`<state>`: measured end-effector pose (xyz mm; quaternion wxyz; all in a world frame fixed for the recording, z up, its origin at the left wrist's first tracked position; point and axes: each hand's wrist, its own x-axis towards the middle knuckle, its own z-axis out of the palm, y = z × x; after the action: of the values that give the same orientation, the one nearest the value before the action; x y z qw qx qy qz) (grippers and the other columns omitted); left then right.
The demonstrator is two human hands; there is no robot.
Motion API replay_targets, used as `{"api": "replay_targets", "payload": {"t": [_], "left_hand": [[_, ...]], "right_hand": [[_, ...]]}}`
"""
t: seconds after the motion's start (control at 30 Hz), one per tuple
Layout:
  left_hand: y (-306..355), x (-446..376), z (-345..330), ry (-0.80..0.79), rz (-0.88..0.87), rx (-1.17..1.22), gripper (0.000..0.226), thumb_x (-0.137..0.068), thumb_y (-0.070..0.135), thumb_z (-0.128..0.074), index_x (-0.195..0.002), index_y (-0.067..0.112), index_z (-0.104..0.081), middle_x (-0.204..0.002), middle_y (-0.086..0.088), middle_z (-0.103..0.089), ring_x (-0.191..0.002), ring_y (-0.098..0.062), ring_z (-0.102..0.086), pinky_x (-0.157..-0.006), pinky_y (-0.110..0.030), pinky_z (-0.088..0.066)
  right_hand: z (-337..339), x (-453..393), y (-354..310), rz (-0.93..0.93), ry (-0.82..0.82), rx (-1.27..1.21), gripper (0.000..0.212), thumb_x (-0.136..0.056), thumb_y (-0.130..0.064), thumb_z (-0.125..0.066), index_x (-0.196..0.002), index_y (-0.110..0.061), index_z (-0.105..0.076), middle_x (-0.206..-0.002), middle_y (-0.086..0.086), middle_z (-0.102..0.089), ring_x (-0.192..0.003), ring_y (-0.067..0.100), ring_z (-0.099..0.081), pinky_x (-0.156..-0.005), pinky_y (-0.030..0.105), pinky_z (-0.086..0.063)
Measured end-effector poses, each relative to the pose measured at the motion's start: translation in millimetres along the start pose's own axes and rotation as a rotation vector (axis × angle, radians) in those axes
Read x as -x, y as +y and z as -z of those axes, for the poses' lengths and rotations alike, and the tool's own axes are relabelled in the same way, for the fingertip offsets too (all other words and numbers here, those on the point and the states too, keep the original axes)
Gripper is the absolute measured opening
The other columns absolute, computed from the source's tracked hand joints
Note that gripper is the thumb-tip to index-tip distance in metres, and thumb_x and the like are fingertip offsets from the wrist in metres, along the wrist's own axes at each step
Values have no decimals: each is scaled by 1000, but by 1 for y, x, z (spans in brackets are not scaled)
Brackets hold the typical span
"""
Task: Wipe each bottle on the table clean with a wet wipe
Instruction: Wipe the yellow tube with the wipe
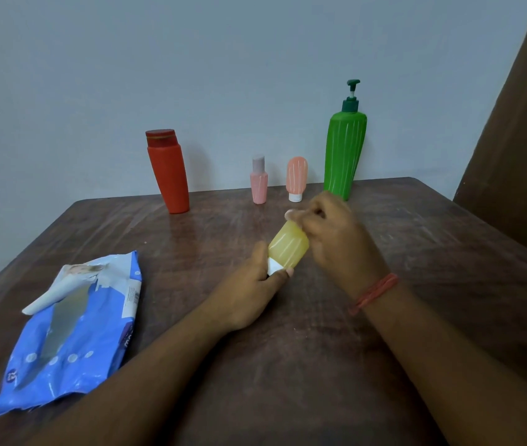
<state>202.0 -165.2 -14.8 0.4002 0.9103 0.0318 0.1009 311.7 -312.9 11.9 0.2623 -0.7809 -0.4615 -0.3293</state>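
Near left on the surface [384,317] lies the blue wipe pack [72,333], flap lifted. At the far edge stand the red bottle [168,175], pink bottle [259,185], peach tube [296,177] and green pump bottle [344,152]. The left hand [252,294] pinches the yellow bottle [288,247] by its white cap; the right hand [330,233], fingers curled, grips its far end. No wipe is plainly visible. A hard rub could twist the bottle from the left grip.

Tilted yellow bottle [289,247] mid-table, white cap nearest; red [168,171], two pink, green bottles upright behind.
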Motion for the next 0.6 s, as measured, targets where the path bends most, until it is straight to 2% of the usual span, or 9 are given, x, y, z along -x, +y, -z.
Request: {"api": "replay_targets", "payload": {"t": [0.07, 0.2, 0.3, 0.4, 0.53, 0.6], "left_hand": [[0, 0, 1, 2, 10, 29, 25, -100, 39, -53, -110, 19, -41, -89, -1, -54, -75, -13, -48, -70, -38, -42], [0, 1, 1, 7, 9, 34, 24, -101, 39, -52, -111, 20, -41, -89, 4, -51, -76, -11, -47, -69, -34, -40], [0, 0, 3, 29, 28, 134, 23, -101, 38, -53, -112, 20, -43, -91, 3, -51, -76, -9, -46, -69, -30, -40], [-2, 0, 5, 35, 32, 161, 22, -102, 39, -52, -111, 21, -44, -91, 3, -49, -78, -9, -46, -69, -30, -39], [-4, 0, 7, 53, 32, 268, 26, -102, 39, -52, -115, 18, -47, -95, 0, -50, -81, -10, -46, -75, -32, -42], [-5, 1, 7, 37, 29, 280, 30, -101, 43, -52, -116, 18, -46, -95, -1, -50, -82, -11, -46, -76, -33, -43]], "right_hand": [[-2, 1, -2, 31, -129, 22, 29, -89, 3, -56, -108, -10, -75, -93, 11, -55, -81, 29, -53, -67, 44, -51], [0, 2, 4, -33, 74, 7, 24, -90, 2, -63, -110, -6, -74, -89, 10, -55, -78, 22, -52, -64, 35, -49], [-6, 6, 1, 67, 53, -8, 29, -85, 5, -67, -111, -5, -72, -92, 10, -58, -80, 24, -57, -69, 38, -52], [-6, 7, 4, -41, 139, -76, 21, -88, 0, -61, -106, -5, -72, -96, 12, -61, -83, 27, -62, -72, 38, -54], [-9, 10, -4, 32, 83, -137, 18, -90, 2, -60, -103, -4, -72, -98, 10, -63, -87, 24, -63, -79, 33, -52], [-8, 7, -2, -66, 158, -147, 15, -91, -2, -60, -100, -6, -71, -99, 10, -63, -88, 24, -63, -81, 30, -51]]}}
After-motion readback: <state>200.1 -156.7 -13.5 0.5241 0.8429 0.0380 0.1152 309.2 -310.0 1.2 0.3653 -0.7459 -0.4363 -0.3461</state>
